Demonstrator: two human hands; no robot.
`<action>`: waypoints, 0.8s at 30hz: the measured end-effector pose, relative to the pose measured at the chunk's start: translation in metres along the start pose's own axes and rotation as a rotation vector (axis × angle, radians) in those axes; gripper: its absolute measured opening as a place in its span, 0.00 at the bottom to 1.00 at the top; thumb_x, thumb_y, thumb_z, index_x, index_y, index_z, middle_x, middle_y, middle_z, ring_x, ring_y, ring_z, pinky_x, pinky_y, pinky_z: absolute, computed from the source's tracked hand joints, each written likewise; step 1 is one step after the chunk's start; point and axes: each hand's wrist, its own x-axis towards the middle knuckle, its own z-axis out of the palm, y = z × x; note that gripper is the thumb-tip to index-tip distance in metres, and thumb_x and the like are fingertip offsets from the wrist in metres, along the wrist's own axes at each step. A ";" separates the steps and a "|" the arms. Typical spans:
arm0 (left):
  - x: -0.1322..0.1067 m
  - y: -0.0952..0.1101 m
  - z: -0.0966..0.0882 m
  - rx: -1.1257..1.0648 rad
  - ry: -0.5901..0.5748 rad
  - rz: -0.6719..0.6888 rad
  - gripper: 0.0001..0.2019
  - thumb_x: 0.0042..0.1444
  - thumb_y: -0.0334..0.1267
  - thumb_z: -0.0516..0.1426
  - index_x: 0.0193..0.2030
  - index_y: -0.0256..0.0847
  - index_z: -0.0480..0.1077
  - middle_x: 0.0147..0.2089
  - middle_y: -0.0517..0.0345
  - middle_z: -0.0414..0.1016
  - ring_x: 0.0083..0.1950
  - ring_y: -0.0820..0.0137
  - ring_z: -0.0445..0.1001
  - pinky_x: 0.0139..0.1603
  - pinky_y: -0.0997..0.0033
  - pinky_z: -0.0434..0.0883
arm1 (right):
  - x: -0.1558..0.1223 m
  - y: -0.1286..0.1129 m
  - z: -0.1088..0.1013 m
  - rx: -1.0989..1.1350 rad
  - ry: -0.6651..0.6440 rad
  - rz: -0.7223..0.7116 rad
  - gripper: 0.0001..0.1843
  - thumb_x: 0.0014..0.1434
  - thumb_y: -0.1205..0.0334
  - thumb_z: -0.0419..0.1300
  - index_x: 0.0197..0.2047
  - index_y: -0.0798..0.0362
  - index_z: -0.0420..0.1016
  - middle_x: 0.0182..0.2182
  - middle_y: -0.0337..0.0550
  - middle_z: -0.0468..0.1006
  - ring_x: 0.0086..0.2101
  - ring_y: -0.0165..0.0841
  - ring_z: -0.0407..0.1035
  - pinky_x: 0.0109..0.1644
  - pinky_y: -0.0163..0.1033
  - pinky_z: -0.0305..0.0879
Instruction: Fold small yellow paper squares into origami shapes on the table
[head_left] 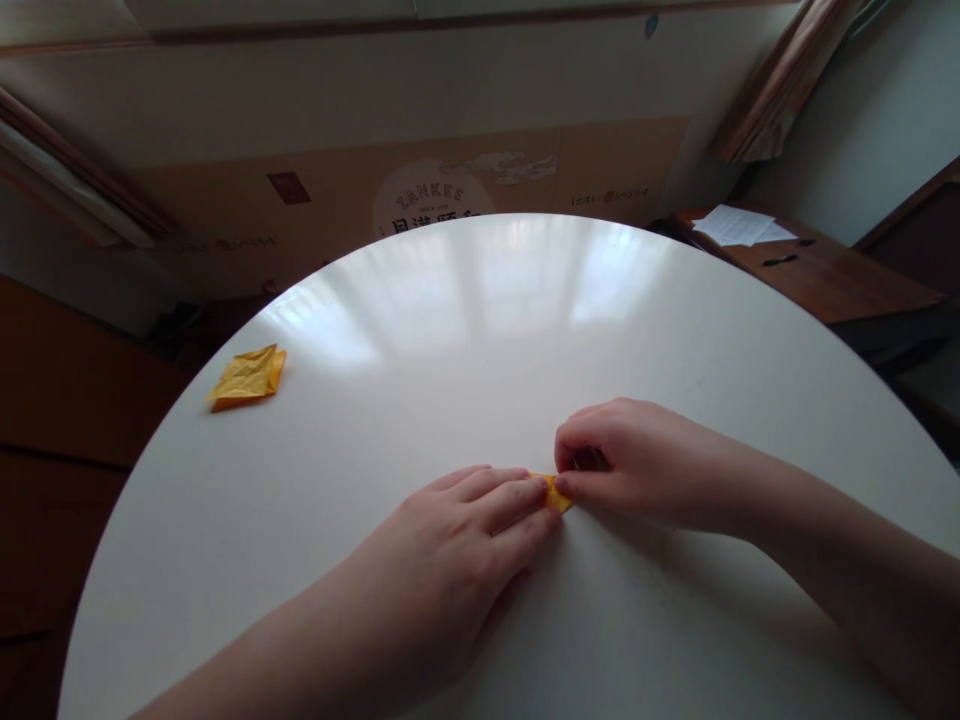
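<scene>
the small yellow paper (pixel 556 492) lies on the round white table (pixel 480 300), in the near half and a little right of the table's middle. only a corner of it shows, since both hands cover the rest. the left hand (pixel 465 545) rests flat on the table with its fingers stretched out and laid together, the fingertips pressing on the paper's left part; it is open and grips nothing. the right hand (pixel 637 460) is curled, thumb and forefinger pinched shut on the paper's right corner, the other fingers tucked under.

a second crumpled yellow piece (pixel 247 376) sits alone near the table's left rim, well apart from both hands. past the table's far edge stands a printed cardboard box (pixel 427 195), and off the far right rim a wooden side desk (pixel 825 280) carries white sheets (pixel 735 225) and a dark pen (pixel 780 260).

what could go wrong, as i judge it: the table top is glossy, so if the left fingers ease off while the right hand pulls, the paper may slide and any crease would land crooked. a hard pinch on so small a corner could tear or crumple it. most of the paper is hidden under the fingers — so a layer slipping out of line would be hard to notice.
</scene>
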 end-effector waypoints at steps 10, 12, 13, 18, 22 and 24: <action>0.000 0.001 0.000 0.009 -0.005 -0.011 0.17 0.65 0.33 0.54 0.60 0.43 0.68 0.61 0.52 0.74 0.60 0.62 0.72 0.62 0.58 0.69 | 0.002 0.000 -0.001 0.035 -0.008 0.016 0.07 0.57 0.62 0.61 0.30 0.49 0.79 0.28 0.38 0.81 0.30 0.32 0.72 0.32 0.34 0.61; 0.000 0.001 -0.001 0.007 -0.007 -0.010 0.18 0.64 0.32 0.55 0.60 0.43 0.68 0.61 0.53 0.73 0.60 0.62 0.72 0.63 0.57 0.69 | 0.002 -0.001 -0.001 0.031 -0.006 0.025 0.07 0.57 0.62 0.61 0.30 0.49 0.79 0.29 0.38 0.81 0.30 0.32 0.72 0.32 0.34 0.61; 0.000 0.002 -0.001 0.007 -0.011 -0.013 0.19 0.63 0.32 0.55 0.60 0.44 0.68 0.61 0.53 0.73 0.60 0.61 0.72 0.63 0.57 0.69 | 0.002 -0.001 -0.001 0.031 -0.005 0.029 0.07 0.57 0.62 0.60 0.30 0.49 0.80 0.29 0.39 0.81 0.30 0.33 0.72 0.32 0.34 0.61; 0.000 0.003 -0.003 0.018 -0.037 -0.015 0.20 0.63 0.33 0.55 0.61 0.43 0.67 0.61 0.53 0.72 0.60 0.60 0.71 0.63 0.56 0.68 | 0.003 -0.001 0.000 0.026 0.009 0.043 0.07 0.57 0.61 0.61 0.29 0.50 0.79 0.29 0.40 0.81 0.30 0.33 0.72 0.31 0.34 0.60; 0.000 0.003 -0.002 0.022 -0.055 -0.032 0.20 0.63 0.33 0.54 0.62 0.43 0.66 0.61 0.53 0.72 0.61 0.59 0.70 0.62 0.55 0.68 | 0.002 0.000 0.000 -0.019 0.028 0.055 0.06 0.57 0.60 0.61 0.29 0.49 0.77 0.28 0.38 0.79 0.28 0.32 0.70 0.29 0.34 0.57; 0.000 0.003 -0.001 0.024 -0.058 -0.040 0.20 0.63 0.34 0.54 0.61 0.43 0.67 0.61 0.52 0.72 0.61 0.58 0.69 0.62 0.54 0.68 | 0.000 0.000 -0.001 -0.039 0.025 0.058 0.06 0.57 0.59 0.61 0.30 0.49 0.77 0.27 0.38 0.78 0.28 0.32 0.69 0.28 0.34 0.56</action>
